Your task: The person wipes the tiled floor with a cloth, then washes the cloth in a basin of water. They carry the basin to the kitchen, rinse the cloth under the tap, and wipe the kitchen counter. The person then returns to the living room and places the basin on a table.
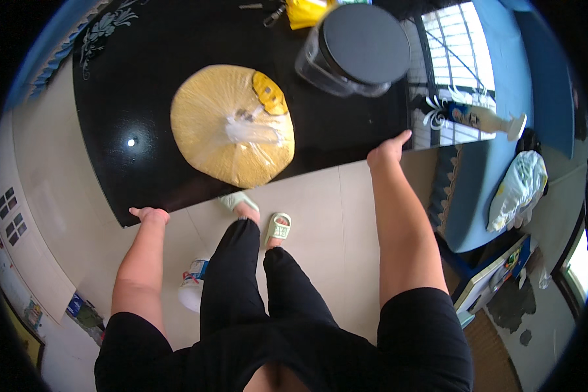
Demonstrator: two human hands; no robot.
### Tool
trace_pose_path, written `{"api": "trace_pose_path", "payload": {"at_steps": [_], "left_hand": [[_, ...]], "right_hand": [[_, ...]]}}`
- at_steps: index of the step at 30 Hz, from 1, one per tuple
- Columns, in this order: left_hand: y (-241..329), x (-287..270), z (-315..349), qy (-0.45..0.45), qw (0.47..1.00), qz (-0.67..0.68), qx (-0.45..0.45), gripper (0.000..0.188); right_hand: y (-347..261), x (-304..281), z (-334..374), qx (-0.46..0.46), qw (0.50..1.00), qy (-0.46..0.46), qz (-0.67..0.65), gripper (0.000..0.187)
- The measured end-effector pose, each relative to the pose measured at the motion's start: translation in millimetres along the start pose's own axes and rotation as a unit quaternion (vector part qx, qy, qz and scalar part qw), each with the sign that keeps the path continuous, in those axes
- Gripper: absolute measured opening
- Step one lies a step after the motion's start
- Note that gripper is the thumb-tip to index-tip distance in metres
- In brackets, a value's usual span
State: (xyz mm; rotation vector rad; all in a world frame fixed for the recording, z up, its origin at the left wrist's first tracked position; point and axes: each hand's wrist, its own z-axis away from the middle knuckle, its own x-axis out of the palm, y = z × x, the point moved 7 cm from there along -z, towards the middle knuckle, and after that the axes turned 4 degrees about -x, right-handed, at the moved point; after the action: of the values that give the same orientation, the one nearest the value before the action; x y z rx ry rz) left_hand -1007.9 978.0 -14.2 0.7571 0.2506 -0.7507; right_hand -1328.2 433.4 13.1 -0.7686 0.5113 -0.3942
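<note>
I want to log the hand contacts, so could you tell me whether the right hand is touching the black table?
Touching: the head view shows the right hand resting on the near edge of the black table, with no gap between them.

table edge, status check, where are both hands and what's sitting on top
Left hand and right hand both on near edge of black table, holding nothing. Yellow grain bag and lidded clear jar on top. Nothing between hands.

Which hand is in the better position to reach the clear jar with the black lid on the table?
The right hand, probably. It grips the near edge of the black table almost directly below the jar. The left hand holds the far left corner, with the yellow bag between it and the jar.
</note>
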Motion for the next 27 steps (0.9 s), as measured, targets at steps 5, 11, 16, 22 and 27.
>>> {"api": "trace_pose_path", "payload": {"at_steps": [5, 11, 16, 22, 27], "left_hand": [[3.9, 8.6, -19.0, -0.06, 0.998, -0.01, -0.024, 0.085], [10.3, -0.7, 14.7, 0.006, 0.997, -0.035, -0.064, 0.09], [5.0, 12.2, -17.0, -0.134, 0.988, 0.036, -0.072, 0.085], [3.7, 27.2, 25.1, -0.248, 0.952, 0.069, -0.163, 0.082], [-1.6, 18.2, -9.7, -0.237, 0.959, 0.054, -0.146, 0.091]], "right_hand": [[-7.5, 18.9, 23.5, -0.014, 0.991, -0.122, -0.05, 0.096], [-6.5, 10.2, 17.2, -0.006, 0.999, -0.04, 0.004, 0.093], [-7.8, 18.9, 21.3, 0.026, 0.999, -0.014, 0.046, 0.1], [-4.4, 26.2, 9.1, 0.035, 0.997, -0.073, -0.012, 0.096], [-2.0, 56.1, 24.9, 0.149, 0.939, -0.29, -0.112, 0.09]]}}
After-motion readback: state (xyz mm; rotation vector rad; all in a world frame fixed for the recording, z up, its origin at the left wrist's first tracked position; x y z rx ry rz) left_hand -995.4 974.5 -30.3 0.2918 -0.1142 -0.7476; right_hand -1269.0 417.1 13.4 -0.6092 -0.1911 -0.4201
